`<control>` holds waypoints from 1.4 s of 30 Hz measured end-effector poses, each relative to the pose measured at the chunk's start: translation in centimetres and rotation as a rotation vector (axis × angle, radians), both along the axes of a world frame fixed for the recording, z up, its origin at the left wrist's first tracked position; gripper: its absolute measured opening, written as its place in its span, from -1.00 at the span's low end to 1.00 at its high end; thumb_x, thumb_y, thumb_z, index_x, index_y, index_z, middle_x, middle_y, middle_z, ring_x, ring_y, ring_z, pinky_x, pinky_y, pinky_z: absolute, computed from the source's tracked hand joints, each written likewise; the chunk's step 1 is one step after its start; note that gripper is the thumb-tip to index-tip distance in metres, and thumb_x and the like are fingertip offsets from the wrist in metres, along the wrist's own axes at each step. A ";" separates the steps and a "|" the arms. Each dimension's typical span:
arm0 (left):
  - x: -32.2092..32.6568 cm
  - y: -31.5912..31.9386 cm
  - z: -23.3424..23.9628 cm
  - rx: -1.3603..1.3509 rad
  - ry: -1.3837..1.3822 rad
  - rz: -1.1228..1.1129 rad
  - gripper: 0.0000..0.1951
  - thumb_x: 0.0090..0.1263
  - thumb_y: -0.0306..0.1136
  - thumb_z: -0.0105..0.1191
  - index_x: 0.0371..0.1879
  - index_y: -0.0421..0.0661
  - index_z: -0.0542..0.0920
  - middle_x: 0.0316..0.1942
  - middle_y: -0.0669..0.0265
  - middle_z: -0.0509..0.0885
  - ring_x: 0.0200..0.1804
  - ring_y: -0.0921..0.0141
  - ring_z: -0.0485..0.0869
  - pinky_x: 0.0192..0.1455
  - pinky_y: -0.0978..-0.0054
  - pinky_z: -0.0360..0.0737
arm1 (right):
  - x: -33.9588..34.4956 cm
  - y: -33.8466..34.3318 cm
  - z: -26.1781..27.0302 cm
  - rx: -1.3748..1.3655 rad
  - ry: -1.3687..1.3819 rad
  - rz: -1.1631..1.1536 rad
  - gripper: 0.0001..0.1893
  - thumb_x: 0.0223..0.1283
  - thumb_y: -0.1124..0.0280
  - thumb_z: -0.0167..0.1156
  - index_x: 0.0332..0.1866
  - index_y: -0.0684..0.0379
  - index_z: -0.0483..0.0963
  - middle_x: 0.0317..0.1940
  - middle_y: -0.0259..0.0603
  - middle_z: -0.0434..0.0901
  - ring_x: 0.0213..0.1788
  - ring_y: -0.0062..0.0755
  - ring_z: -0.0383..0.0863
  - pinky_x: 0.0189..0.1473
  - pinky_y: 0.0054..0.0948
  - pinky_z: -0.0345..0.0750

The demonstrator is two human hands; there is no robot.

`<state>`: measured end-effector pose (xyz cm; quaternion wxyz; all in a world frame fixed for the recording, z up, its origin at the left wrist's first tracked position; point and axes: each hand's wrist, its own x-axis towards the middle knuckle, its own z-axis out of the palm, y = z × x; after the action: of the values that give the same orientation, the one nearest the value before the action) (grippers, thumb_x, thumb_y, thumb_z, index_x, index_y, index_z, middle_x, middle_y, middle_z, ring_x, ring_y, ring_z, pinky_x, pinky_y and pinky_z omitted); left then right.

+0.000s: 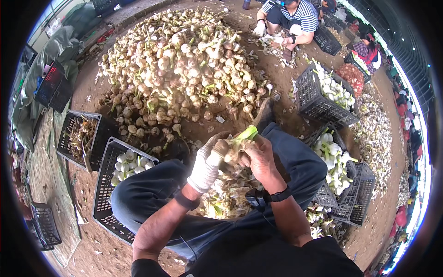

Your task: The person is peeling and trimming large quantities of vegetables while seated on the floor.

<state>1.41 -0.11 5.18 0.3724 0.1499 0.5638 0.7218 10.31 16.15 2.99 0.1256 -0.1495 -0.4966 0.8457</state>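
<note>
Between my two hands is a garlic bulb with loose, dirty outer skin and a short green stem pointing up to the right. My left hand, in a white knit glove with soiled fingertips, grips the bulb from the left. The bare fingers of my right hand pinch the skin and stem base from the right. Below them, a heap of peeled garlic skins lies between my legs. Ahead rises a large pile of unpeeled garlic bulbs with cut stems.
Left of me stand a black crate with peeled white bulbs and a crate with dry stalks. At right are a crate of peeled garlic and stacked crates. A person in a striped shirt squats beyond the pile.
</note>
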 end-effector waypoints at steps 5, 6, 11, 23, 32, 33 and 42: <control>-0.6 -0.3 0.3 0.114 -0.310 -0.123 -0.23 0.64 0.39 -0.19 0.27 -0.15 0.65 -0.25 0.33 0.82 -0.39 0.55 0.71 -0.43 0.66 0.55 | 0.5 -0.9 0.5 -0.037 -0.008 -0.005 -0.63 0.42 0.28 0.38 0.15 0.32 0.59 -0.28 -0.31 0.67 -0.54 -0.66 0.44 -0.48 -0.55 0.37; -0.4 0.2 0.5 0.103 -0.312 -0.108 -0.22 0.63 0.41 -0.22 0.23 -0.13 0.67 -0.28 0.35 0.82 -0.40 0.55 0.70 -0.44 0.66 0.53 | 0.4 -1.2 1.1 -0.026 -0.019 -0.002 -0.62 0.42 0.28 0.38 0.16 0.32 0.59 -0.28 -0.32 0.66 -0.54 -0.67 0.44 -0.48 -0.55 0.37; 0.2 0.4 -1.7 0.048 -0.031 0.088 -0.17 0.62 0.38 -0.09 0.52 -0.17 0.41 0.04 0.27 0.76 -0.26 0.57 0.70 -0.40 0.66 0.57 | 0.1 -1.8 0.4 -0.006 -0.022 -0.060 -0.70 0.55 0.32 0.30 0.17 0.33 0.60 -0.27 -0.34 0.66 -0.54 -0.71 0.40 -0.48 -0.57 0.37; -1.2 0.9 0.4 0.023 -0.421 -0.093 -0.18 0.57 0.51 -0.24 0.11 -0.08 0.70 -0.37 0.38 0.79 -0.57 0.49 0.67 -0.57 0.56 0.57 | 0.6 -1.3 0.2 0.086 0.052 0.006 -0.77 0.56 0.41 0.27 0.14 0.34 0.63 -0.29 -0.31 0.72 -0.50 -0.74 0.51 -0.47 -0.63 0.43; -0.6 -0.4 -2.5 0.094 -0.273 -0.034 -0.30 0.59 0.38 -0.04 0.08 -0.13 0.69 -0.13 0.22 0.81 -0.01 0.37 0.74 0.09 0.44 0.68 | 1.0 -1.5 -0.8 0.030 0.017 -0.064 -0.76 0.50 0.40 0.34 0.16 0.26 0.67 -0.24 -0.39 0.76 -0.42 -0.78 0.58 -0.48 -0.66 0.46; -1.2 -0.5 -2.3 0.113 -0.410 -0.078 -0.32 0.59 0.37 -0.03 0.05 -0.11 0.69 -0.13 0.24 0.81 0.01 0.37 0.74 0.12 0.42 0.67 | 1.0 -1.6 -1.1 0.019 0.029 -0.064 -0.78 0.49 0.40 0.36 0.12 0.24 0.68 -0.23 -0.40 0.77 -0.42 -0.78 0.59 -0.49 -0.66 0.46; -1.1 -0.3 -2.6 0.015 -0.322 -0.007 -0.12 0.61 0.39 -0.08 0.48 -0.29 0.43 -0.05 0.21 0.78 -0.20 0.45 0.76 -0.40 0.48 0.69 | 0.5 -1.7 -1.5 0.149 0.137 -0.170 -0.88 0.51 0.52 0.30 0.04 0.28 0.66 -0.21 -0.37 0.76 -0.24 -0.68 0.68 -0.21 -0.54 0.63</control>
<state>0.29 -0.43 2.54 0.4593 0.0370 0.4910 0.7393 10.83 14.45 1.46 0.2411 -0.1232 -0.5341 0.8009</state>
